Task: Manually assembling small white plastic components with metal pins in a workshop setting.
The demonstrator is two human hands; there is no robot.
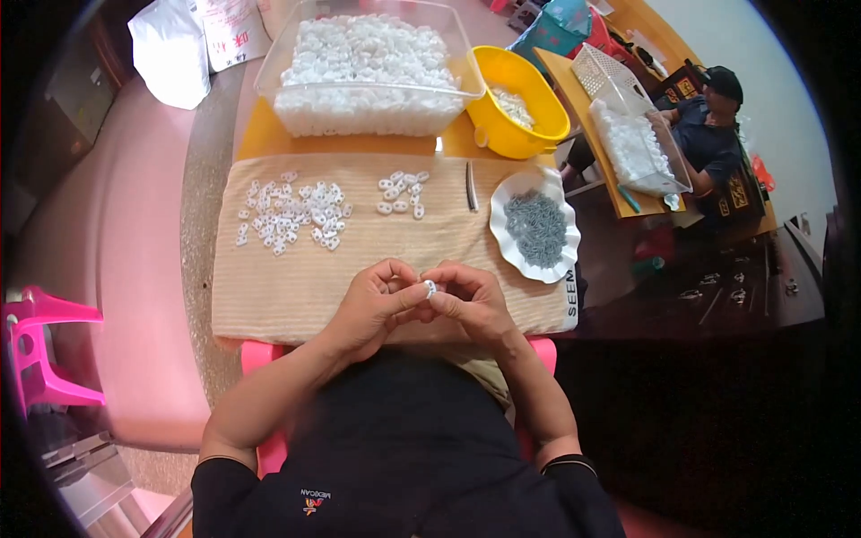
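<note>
My left hand (377,300) and my right hand (471,300) meet over the near edge of a beige cloth (269,278), both pinching one small white plastic piece (430,288) between their fingertips. On the cloth farther away lie a spread of several white pieces (291,215) at the left and a smaller group of white pieces (402,193) in the middle. A white scalloped dish (507,247) with small grey metal parts (536,229) sits at the right. Thin metal tweezers (471,186) lie beside it.
A clear bin (269,85) of white pieces and a yellow tub (529,134) stand at the back. Another person (713,134) sits at a second table with a clear bin (668,184) at the right. A pink stool (40,345) stands at the left.
</note>
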